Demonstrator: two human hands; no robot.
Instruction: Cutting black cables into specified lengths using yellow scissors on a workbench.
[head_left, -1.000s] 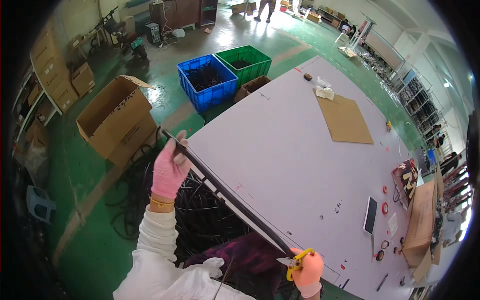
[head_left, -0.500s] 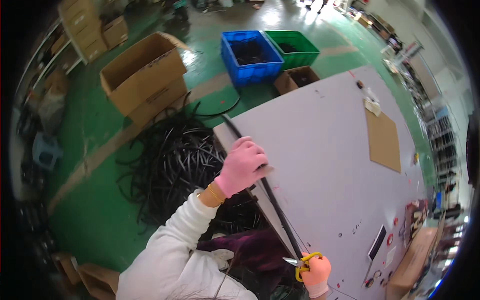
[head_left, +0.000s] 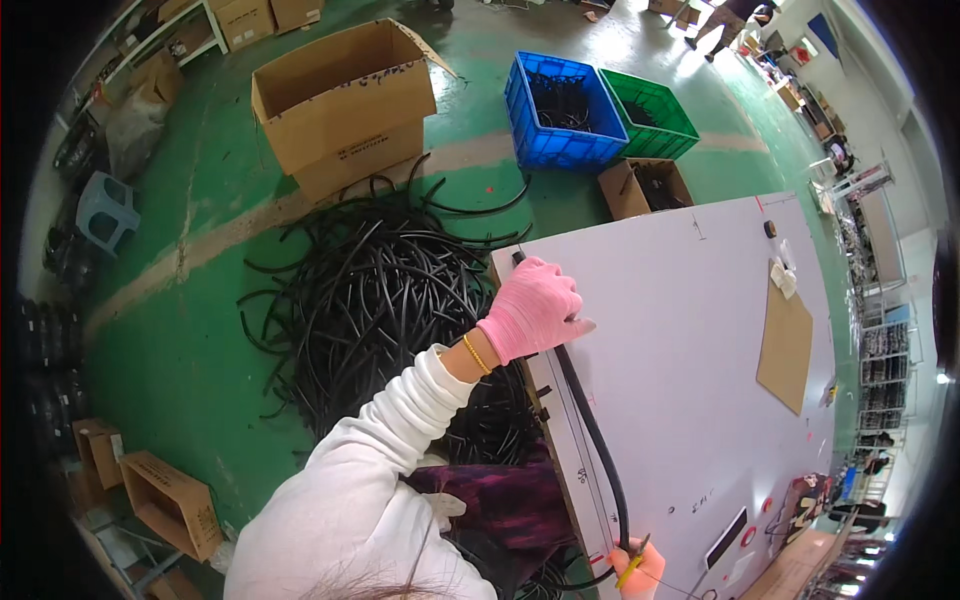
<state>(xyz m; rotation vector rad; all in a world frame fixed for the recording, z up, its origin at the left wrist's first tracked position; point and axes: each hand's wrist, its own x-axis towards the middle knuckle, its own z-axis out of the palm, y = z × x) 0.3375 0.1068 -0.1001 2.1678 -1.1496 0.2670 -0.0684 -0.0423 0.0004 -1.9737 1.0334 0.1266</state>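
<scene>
A long black rubber-like tube (head_left: 598, 440) lies along the left edge of the white table, slightly bowed. Near the tube's far end, my left hand (head_left: 535, 308) in a pink glove is closed over it, thumb sticking out to the right. At the near corner my right hand (head_left: 645, 572), in a paler orange-pink glove, grips yellow-handled scissors (head_left: 630, 574) beside the tube. Their blades are hard to make out. Past the scissors, a length of black tube curves off to the left over the table edge.
Many black tubes (head_left: 375, 300) are heaped on the floor left of the table (head_left: 690, 330). Beyond stand a large carton (head_left: 370, 110), a blue crate (head_left: 570, 150), a green crate (head_left: 670, 140) and a small box (head_left: 625, 195). Cardboard (head_left: 787, 350) and a phone-like device (head_left: 727, 538) lie on the table.
My left hand has slid along the tube toward its far end. The scissors, earlier spread with blades pointing left, are now turned and lie against the tube. The whole view has shifted.
</scene>
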